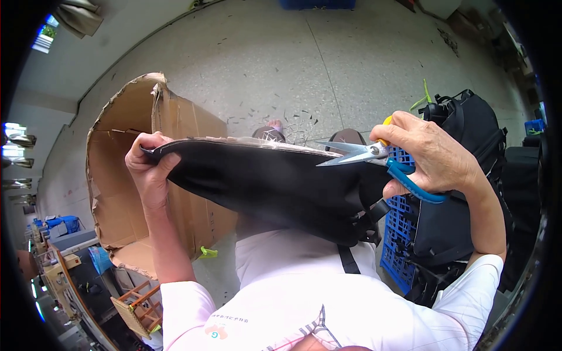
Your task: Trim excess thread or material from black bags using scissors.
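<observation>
The left hand [146,169] pinched the near end of a black bag [275,181], stretched out between both hands. Just behind that grip stood a cardboard box [146,175]. The right hand [433,158] gripped scissors [374,155], blades parted at the bag's top edge.

Bright, even daylight, blown-out windows [12,137] far left, soft shadows, strong fisheye bending, black vignette at rim, centre sharp
</observation>
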Demonstrator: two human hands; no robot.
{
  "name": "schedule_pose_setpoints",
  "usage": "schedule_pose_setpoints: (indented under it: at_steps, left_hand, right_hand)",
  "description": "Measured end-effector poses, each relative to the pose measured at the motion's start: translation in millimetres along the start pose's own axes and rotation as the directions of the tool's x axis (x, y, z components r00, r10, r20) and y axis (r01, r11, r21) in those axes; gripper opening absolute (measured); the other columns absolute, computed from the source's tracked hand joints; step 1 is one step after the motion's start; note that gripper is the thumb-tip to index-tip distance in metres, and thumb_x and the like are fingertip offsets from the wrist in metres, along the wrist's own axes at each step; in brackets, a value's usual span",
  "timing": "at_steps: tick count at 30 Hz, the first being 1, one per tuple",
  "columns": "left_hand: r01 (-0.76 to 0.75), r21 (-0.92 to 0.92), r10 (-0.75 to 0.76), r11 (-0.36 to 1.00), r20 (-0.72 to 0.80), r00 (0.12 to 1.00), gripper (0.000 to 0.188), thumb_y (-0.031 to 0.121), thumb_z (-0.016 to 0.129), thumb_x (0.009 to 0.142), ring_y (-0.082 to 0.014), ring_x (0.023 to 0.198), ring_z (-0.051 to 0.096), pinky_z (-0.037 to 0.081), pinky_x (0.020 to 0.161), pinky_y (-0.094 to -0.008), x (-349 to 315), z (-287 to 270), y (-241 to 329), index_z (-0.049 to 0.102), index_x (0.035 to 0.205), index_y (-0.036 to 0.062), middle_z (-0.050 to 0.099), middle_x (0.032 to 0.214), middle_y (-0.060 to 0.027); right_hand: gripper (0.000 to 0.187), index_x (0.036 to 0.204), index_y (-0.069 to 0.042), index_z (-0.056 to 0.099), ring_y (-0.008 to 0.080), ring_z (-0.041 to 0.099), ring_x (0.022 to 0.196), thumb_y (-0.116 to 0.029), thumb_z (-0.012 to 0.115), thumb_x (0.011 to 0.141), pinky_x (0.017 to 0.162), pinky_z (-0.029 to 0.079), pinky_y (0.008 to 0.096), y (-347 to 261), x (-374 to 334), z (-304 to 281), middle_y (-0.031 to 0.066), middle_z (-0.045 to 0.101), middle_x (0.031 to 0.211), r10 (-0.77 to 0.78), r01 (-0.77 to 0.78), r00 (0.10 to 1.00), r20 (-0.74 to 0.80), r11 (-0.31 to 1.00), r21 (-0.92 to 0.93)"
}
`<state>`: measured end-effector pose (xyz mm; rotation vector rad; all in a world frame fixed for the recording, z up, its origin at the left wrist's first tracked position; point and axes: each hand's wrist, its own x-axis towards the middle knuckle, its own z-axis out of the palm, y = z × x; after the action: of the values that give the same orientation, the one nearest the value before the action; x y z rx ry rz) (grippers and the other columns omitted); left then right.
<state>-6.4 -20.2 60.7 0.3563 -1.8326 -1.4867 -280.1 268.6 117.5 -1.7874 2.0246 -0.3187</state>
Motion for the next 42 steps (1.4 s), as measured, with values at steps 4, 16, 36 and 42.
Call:
schedule_pose_setpoints:
  at_steps: [4, 16, 36, 42]
  left_hand:
    - [0.043, 0.056, -0.039, 0.997, -0.085, 0.996, 0.025, 0.001, 0.075, 0.064, -0.0105, 0.064, 0.049, 0.040, 0.062, -0.0214, -12.9, -1.4, 7.6, 0.052, 0.072, 0.0039, 0.055, 0.066, -0.0019]
    - [0.117, 0.085, -0.099, 0.990, -0.183, 0.978, 0.022, 0.001, 0.075, 0.064, -0.0082, 0.062, 0.050, 0.039, 0.060, -0.0196, -35.1, -12.4, 9.5, 0.055, 0.071, 0.0041, 0.058, 0.065, -0.0024]
    - [0.111, 0.008, -0.107, 0.994, -0.201, 0.974, 0.023, -0.001, 0.075, 0.063, -0.0084, 0.062, 0.051, 0.041, 0.061, -0.0197, -40.4, -15.3, 5.0, 0.055, 0.072, 0.0038, 0.059, 0.066, -0.0034]
    - [0.071, -0.019, -0.074, 0.997, -0.189, 0.979, 0.023, -0.001, 0.075, 0.063, -0.0094, 0.062, 0.051, 0.041, 0.061, -0.0205, -45.4, -16.6, 2.4, 0.054, 0.073, 0.0036, 0.059, 0.066, -0.0045]
  right_hand:
    - [0.069, 0.093, -0.005, 0.057, 0.0241, 0.055, 0.074, -0.066, 0.064, 0.060, 0.062, 0.045, 0.0345, -12.0, 9.9, -8.9, 0.0120, 0.053, 0.074, -0.015, 0.014, 0.993, 0.115, 1.000, 0.004]
    - [0.049, 0.076, -0.006, 0.053, 0.0194, 0.051, 0.051, -0.052, 0.068, 0.067, 0.046, 0.038, 0.0300, -32.9, 14.5, 0.9, 0.0062, 0.048, 0.054, -0.119, 0.121, 0.993, 0.025, 0.990, -0.072]
    - [0.065, 0.088, -0.007, 0.056, 0.0218, 0.053, 0.064, -0.063, 0.068, 0.056, 0.056, 0.041, 0.0327, -39.7, 26.1, -7.8, 0.0079, 0.051, 0.069, -0.033, 0.034, 0.999, 0.018, 0.994, -0.105]
    - [0.068, 0.090, -0.008, 0.057, 0.0214, 0.053, 0.064, -0.066, 0.067, 0.057, 0.057, 0.042, 0.0319, -35.8, 33.4, -6.0, 0.0069, 0.050, 0.067, -0.030, 0.040, 0.996, 0.083, 0.992, -0.119]
